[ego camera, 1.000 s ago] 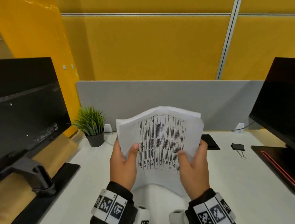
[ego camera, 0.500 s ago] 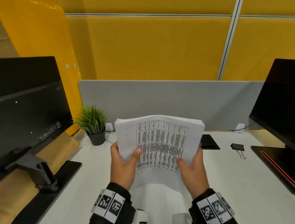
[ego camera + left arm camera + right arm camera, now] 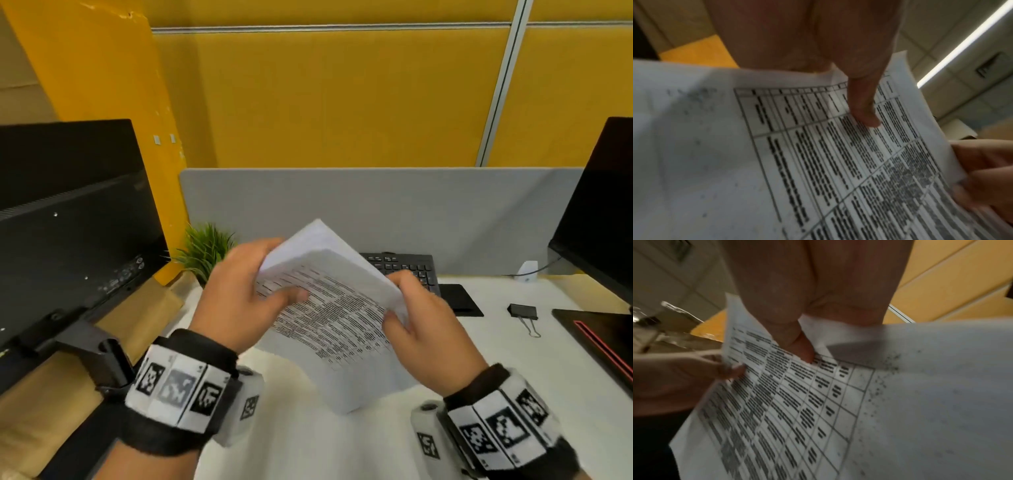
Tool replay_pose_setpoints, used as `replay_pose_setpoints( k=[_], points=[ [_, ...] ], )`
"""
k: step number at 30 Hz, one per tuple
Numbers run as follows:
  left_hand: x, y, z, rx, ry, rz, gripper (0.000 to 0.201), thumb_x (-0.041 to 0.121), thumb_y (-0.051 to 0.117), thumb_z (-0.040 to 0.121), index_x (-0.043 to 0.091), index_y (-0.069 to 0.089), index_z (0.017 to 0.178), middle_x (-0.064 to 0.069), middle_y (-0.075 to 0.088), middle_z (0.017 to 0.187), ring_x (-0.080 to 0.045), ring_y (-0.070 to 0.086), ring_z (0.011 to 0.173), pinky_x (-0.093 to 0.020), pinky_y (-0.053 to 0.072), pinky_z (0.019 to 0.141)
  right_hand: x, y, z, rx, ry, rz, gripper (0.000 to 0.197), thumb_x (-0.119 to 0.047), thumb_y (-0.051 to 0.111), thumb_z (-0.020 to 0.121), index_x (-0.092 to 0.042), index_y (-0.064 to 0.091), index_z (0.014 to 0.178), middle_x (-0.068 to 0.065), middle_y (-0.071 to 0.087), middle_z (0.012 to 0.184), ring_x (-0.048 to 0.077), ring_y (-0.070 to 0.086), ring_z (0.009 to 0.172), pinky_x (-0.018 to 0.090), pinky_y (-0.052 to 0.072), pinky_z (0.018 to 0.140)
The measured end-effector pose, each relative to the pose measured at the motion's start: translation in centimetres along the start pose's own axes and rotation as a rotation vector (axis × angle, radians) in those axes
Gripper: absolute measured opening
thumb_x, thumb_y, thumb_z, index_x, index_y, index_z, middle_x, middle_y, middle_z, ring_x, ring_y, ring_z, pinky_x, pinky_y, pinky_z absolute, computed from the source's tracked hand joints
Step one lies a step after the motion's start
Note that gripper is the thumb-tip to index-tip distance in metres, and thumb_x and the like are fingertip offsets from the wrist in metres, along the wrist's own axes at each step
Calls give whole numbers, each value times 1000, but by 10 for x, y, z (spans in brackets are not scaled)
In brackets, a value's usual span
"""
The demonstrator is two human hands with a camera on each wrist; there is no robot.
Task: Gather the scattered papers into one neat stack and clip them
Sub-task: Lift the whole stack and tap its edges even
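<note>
A stack of white papers (image 3: 329,308) printed with a dense table is held above the desk, turned so one corner points up and another down. My left hand (image 3: 246,291) grips its upper left edge, thumb lying on the printed face (image 3: 865,113). On the right edge my right hand (image 3: 414,318) pinches the papers (image 3: 818,402), thumb on top (image 3: 801,350). The sheet (image 3: 818,162) fills both wrist views. A black binder clip (image 3: 523,311) with wire handles lies on the white desk (image 3: 513,370) to the right, apart from both hands.
A monitor's back (image 3: 68,212) and its stand fill the left. A small potted plant (image 3: 205,250) sits behind my left hand. A black keyboard (image 3: 404,270) leans by the grey divider (image 3: 376,205), beside a black pad (image 3: 460,301). Another monitor (image 3: 603,205) stands at the right.
The stack went from upright and facing me to rotated diagonally, with a corner up. My left hand rose to the upper edge and my right hand shifted along the right edge.
</note>
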State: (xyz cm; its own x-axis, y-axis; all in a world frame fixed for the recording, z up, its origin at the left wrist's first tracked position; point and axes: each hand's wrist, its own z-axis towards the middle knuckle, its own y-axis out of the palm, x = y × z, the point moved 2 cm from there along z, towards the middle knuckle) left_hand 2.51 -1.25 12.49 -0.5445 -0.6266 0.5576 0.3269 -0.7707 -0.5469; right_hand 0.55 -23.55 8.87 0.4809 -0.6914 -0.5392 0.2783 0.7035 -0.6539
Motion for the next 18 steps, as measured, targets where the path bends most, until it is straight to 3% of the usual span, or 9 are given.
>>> replay_pose_setpoints(
  k=[2,4,6,8,11,12,15,16,18],
  points=[
    [-16,2,-4,-35,-98,-197,35,43,71,61,41,61,95,24,70,93,3,63,87,-32,55,80,-7,-2,1,102,-25,-34,37,-15,57,84,-38,42,108,-21,55,90,6,54,85,28,42,80],
    [-33,5,-15,56,-161,-338,25,35,69,66,41,61,89,32,69,88,6,65,85,-19,55,71,0,-9,-4,345,36,-84,52,-27,67,78,-36,40,122,-20,54,95,11,50,94,41,38,93],
    [-50,8,-31,148,-228,-432,26,35,75,68,37,61,90,33,68,84,7,65,87,-11,52,67,20,-14,-15,524,244,-20,79,-35,79,70,-30,34,135,-12,51,110,11,43,105,42,33,100],
    [-65,15,-47,198,-318,-553,29,39,75,68,32,63,93,28,71,85,2,67,89,-16,54,69,37,-11,-25,446,408,377,92,-33,81,66,-27,27,140,-6,52,122,15,49,112,39,41,98],
    [-75,34,-65,180,-399,-665,35,36,78,66,27,63,96,21,73,87,-5,68,92,-15,54,67,52,5,-34,223,479,822,62,-24,68,71,-22,47,129,0,67,115,22,65,104,28,55,72],
    [-76,39,-69,178,-405,-686,38,34,78,65,26,61,98,20,73,88,-4,67,92,-14,53,66,54,7,-36,220,479,835,54,-21,67,73,-20,52,125,2,69,111,21,67,100,26,55,68],
    [-81,52,-78,148,-436,-709,69,55,82,47,28,53,104,10,72,97,-4,67,91,-16,54,66,61,12,-42,267,488,815,42,-7,63,80,-17,54,120,2,69,108,19,67,97,24,53,67],
    [-82,56,-80,137,-467,-701,63,51,81,52,29,51,103,6,71,97,-6,67,92,-17,55,66,63,14,-45,268,508,801,38,-3,61,83,-18,54,118,3,68,108,20,66,97,24,52,67],
    [-78,64,-80,108,-519,-680,31,31,69,78,29,53,105,8,67,100,-11,64,95,-13,53,61,66,21,-46,264,553,771,32,-3,57,88,-21,56,114,4,67,108,23,65,100,28,50,69]
  ],
)
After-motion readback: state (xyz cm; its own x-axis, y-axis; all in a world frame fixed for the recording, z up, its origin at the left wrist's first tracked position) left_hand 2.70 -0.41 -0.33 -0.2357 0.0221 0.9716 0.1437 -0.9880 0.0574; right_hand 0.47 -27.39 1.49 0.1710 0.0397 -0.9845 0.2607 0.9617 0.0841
